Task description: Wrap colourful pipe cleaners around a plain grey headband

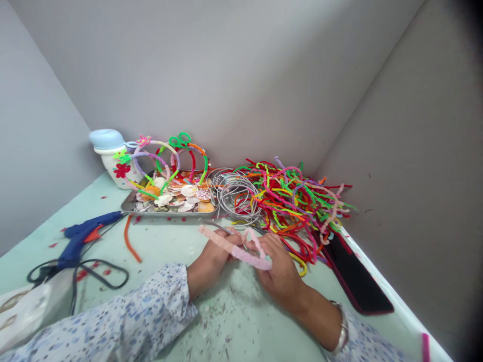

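Note:
My left hand [213,259] and my right hand [279,269] rest together on the pale green table [166,246], both closed on a pink pipe cleaner [236,249] wound around a thin metal headband. The pink strand runs from upper left down to my right fingers, where a loose loop rises. The grey end of the band sticks out to the left above my left hand. A heap of pipe cleaners [292,201] in many colours lies just beyond my right hand.
A metal tray [130,205] holds seashells and finished wrapped headbands [166,161]. Bare wire headbands [234,193] lie beside it. A blue glue gun [81,236] with black cord is at left, a white jar [111,156] behind, a dark phone [356,276] at right. Grey walls enclose the corner.

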Demonstrator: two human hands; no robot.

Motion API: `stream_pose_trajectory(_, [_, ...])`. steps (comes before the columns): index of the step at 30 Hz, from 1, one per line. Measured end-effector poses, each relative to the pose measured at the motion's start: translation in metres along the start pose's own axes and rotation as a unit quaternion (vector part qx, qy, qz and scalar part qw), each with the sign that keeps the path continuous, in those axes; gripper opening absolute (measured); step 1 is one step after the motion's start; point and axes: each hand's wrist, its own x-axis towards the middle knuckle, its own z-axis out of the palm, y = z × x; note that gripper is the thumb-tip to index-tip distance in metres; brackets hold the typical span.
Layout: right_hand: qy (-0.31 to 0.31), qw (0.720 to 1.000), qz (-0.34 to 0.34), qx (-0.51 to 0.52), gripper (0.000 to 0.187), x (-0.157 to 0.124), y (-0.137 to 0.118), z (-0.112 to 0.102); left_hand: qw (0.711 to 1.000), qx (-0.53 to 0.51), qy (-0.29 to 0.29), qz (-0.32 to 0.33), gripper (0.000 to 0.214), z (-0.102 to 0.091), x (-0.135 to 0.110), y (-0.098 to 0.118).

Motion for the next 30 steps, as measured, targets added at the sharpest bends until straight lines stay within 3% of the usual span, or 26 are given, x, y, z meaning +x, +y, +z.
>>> stream_pose_trajectory(6, [-0.009, 0.998, -0.028, -0.048, 0.027, -0.0007, -0.0013, 0.0000, 0.998, 0.010, 0.028, -0.047, 0.017, 0.0013, 0.0058, 0.0009])
stream_pose_trajectory(9, [-0.013, 0.999, -0.025, -0.045, 0.024, -0.0001, -0.0021, 0.0002, 0.999, 0.003, 0.028, -0.032, 0.018, 0.0006, 0.0052, -0.0017])
stream_pose_trajectory(16, [0.009, 0.998, 0.066, -0.009, 0.019, -0.0006, -0.0002, 0.0007, 1.000, -0.019, -0.011, -0.017, 0.019, 0.0022, 0.0004, -0.0012])
stream_pose_trajectory(22, [0.016, 0.990, 0.131, 0.041, 0.032, -0.0020, 0.0005, -0.0007, 1.000, -0.010, -0.007, -0.026, 0.012, 0.0048, -0.0002, 0.0036])
stream_pose_trajectory(30, [0.029, 0.970, 0.220, 0.102, 0.026, 0.0017, -0.0004, -0.0018, 0.999, 0.033, -0.006, 0.025, 0.013, 0.0015, 0.0016, -0.0057])
